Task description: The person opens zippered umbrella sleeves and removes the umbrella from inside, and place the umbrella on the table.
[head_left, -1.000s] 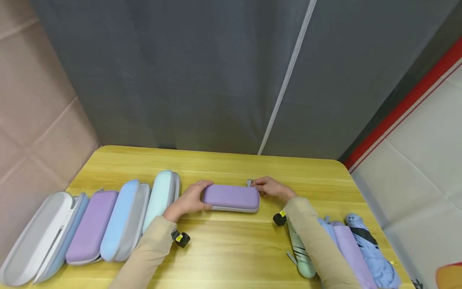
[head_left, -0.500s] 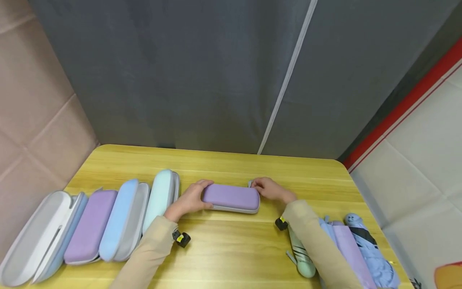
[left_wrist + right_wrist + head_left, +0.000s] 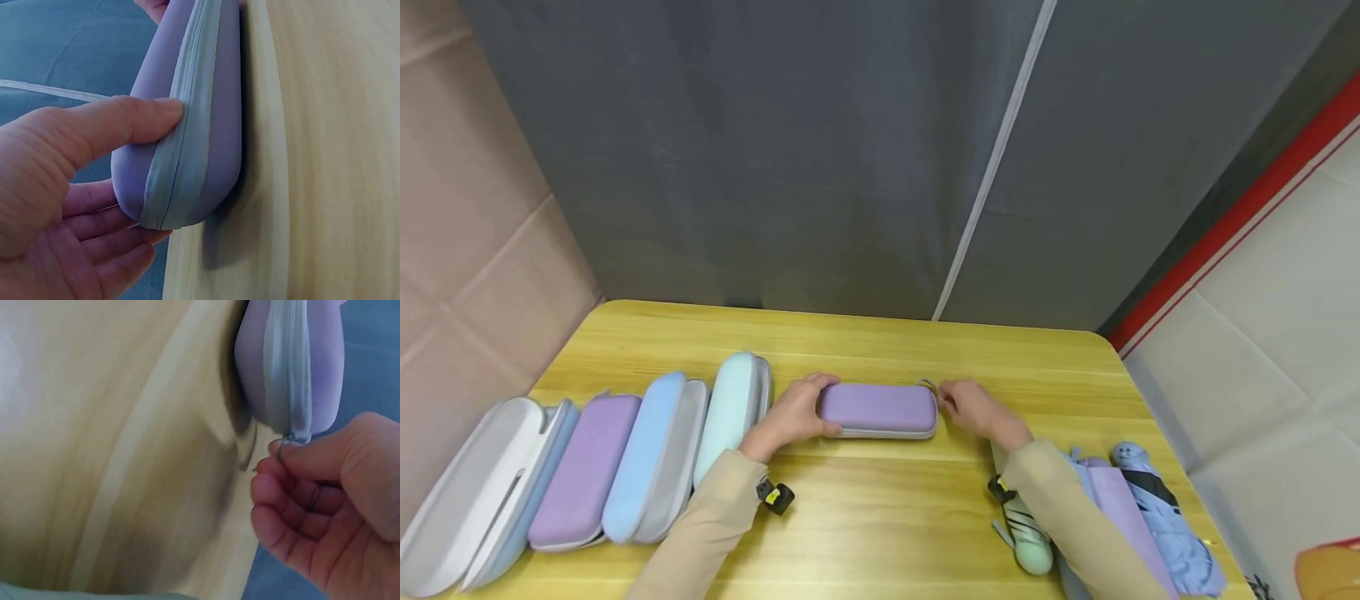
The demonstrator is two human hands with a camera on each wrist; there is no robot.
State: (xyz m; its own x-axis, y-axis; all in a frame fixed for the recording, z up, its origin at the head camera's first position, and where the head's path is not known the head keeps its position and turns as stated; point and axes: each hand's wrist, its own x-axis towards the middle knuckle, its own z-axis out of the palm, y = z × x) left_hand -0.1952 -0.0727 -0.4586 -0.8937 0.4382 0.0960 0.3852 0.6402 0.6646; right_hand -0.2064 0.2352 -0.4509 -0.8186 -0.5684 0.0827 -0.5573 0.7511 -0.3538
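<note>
A purple hard zip case (image 3: 878, 407) with a pale grey zip band lies at the middle of the wooden table. My left hand (image 3: 793, 412) holds its left end. In the left wrist view the thumb (image 3: 147, 119) presses on the zip band and the fingers curl behind the case. At the right end, my right hand (image 3: 981, 410) pinches the small zipper pull (image 3: 286, 442) between thumb and forefinger. The zip looks closed along the stretch seen in both wrist views. A thin loop (image 3: 927, 384) shows at the case's back right corner.
At left stand an open white-and-blue case (image 3: 482, 492), another purple case (image 3: 587, 471), a blue case (image 3: 651, 458) and a mint case (image 3: 730, 408). Folded umbrellas lie at right: green (image 3: 1028, 537), purple (image 3: 1131, 521), blue (image 3: 1172, 533). A dark curtain (image 3: 775, 167) hangs behind the table.
My right hand has moved from the case's back right corner round to its right end, slightly rightward and toward me. My left hand and the case have stayed nearly in place.
</note>
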